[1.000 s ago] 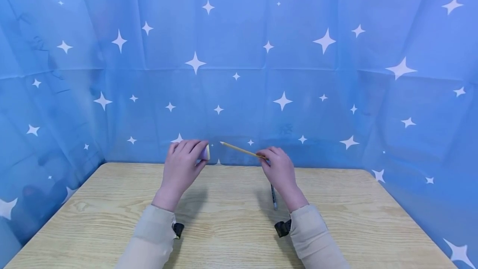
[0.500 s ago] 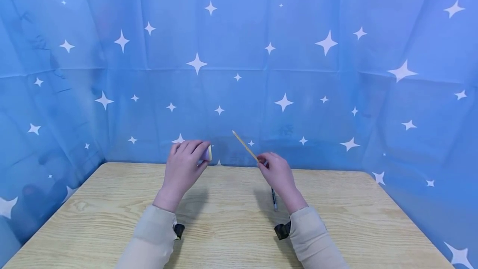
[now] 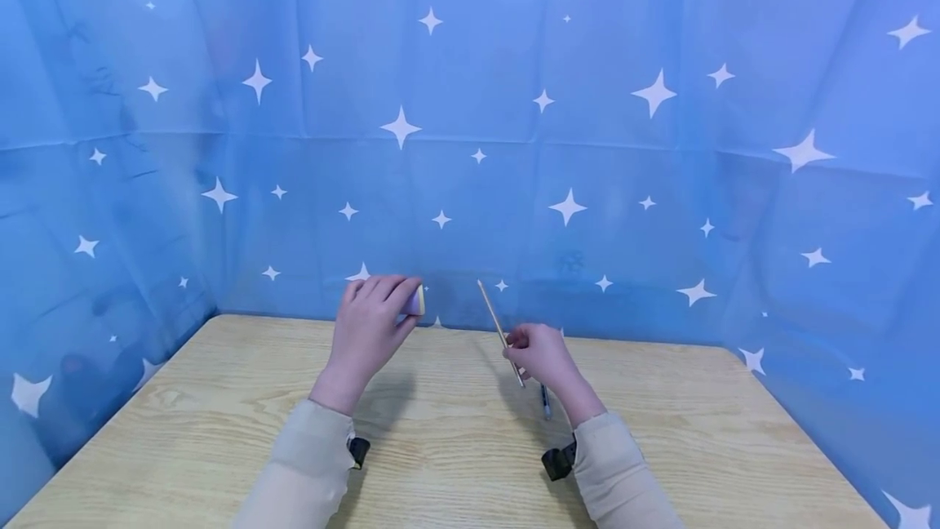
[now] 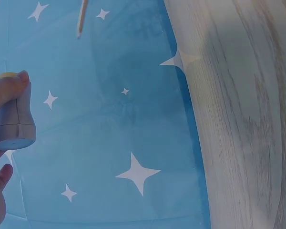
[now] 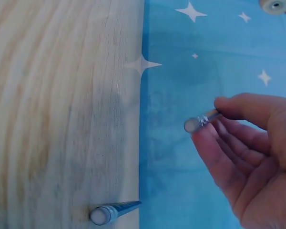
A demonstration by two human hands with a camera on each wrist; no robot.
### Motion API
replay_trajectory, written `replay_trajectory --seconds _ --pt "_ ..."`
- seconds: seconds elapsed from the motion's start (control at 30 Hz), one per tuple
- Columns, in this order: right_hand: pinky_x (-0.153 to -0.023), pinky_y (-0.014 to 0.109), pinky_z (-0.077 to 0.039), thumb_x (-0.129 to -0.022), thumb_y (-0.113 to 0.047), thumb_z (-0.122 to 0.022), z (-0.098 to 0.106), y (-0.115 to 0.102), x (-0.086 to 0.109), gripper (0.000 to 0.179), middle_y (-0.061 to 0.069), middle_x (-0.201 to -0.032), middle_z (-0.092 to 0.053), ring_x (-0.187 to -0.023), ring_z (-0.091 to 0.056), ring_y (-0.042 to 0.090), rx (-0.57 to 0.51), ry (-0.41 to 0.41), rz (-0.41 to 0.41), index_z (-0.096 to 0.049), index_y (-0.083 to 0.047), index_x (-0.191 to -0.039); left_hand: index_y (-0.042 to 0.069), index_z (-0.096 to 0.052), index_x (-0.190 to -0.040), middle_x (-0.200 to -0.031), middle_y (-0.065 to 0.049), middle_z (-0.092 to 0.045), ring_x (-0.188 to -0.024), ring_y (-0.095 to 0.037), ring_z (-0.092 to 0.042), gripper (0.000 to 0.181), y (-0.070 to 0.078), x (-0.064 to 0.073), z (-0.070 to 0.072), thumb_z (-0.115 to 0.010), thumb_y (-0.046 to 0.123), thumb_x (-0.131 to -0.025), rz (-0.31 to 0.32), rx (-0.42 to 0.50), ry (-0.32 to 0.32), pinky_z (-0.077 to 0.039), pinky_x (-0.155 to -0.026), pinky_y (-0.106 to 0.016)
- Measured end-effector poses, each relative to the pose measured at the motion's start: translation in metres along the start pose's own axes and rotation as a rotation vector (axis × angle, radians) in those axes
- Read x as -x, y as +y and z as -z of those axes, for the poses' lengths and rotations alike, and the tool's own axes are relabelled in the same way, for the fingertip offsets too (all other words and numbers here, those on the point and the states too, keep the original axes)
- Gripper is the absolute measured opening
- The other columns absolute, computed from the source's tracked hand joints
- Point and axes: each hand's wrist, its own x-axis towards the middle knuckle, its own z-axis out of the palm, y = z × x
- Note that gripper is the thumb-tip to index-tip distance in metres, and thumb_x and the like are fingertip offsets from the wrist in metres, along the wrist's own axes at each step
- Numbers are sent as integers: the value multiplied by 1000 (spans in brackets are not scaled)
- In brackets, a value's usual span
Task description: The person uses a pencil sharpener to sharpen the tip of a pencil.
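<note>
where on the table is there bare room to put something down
The table has bare wood left of the left sleeve, right of the right sleeve, and between the two sleeves. It is crowded around the right grip, which holds a yellow pencil, with a dark pencil lying on the wood nearby.

The pencil (image 3: 491,310) shows a metal ferrule (image 5: 203,120), the table (image 3: 455,455) wood grain, the waisted piece (image 4: 15,117) seemingly smooth plastic.

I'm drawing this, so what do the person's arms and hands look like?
The pale beige cloth left sleeve and matching right sleeve are wrinkled. Beside them sit a small black left gadget and matching right gadget. The left hand and right hand wear no gloves.
</note>
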Motion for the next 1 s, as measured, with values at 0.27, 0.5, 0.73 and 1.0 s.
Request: replay_trajectory --seconds 0.27,0.5,0.73,1.0 --pt "-54 36 -57 -89 -3 -65 0 5 0 21 16 -85 -66 -66 -64 23 -76 -72 -91 -65 9 -106 12 -66 -122 -114 -7 -66 -105 -27 -59 50 0 -1 -2 -83 17 -75 -1 -6 -13 -43 -89 -46" --pt "-54 37 -57 -89 -3 -64 0 6 0 19 14 -78 -64 -62 -63 22 -96 -106 -119 -65 10 -103 12 -66 -121 -114 -7 -66 -105 -27 -59 50 0 0 -3 -84 17 -75 -3 -6 -11 -43 -89 -46" --pt "-55 38 -57 -89 -3 -64 -2 8 0 13 13 -76 -65 -60 -64 21 -67 -113 -143 -66 7 -97 13 -66 -122 -114 -7 -66 -104 -27 -60 51 0 0 -4 -84 18 -75 -3 2 -15 -43 -88 -46" --pt "-55 38 -57 -88 -2 -64 -3 15 0 15 14 -74 -65 -58 -64 21 -86 -107 -165 -66 9 -98 13 -66 -122 -115 -7 -66 -105 -27 -60 51 1 0 -5 -84 18 -75 3 3 -31 -43 -89 -46"
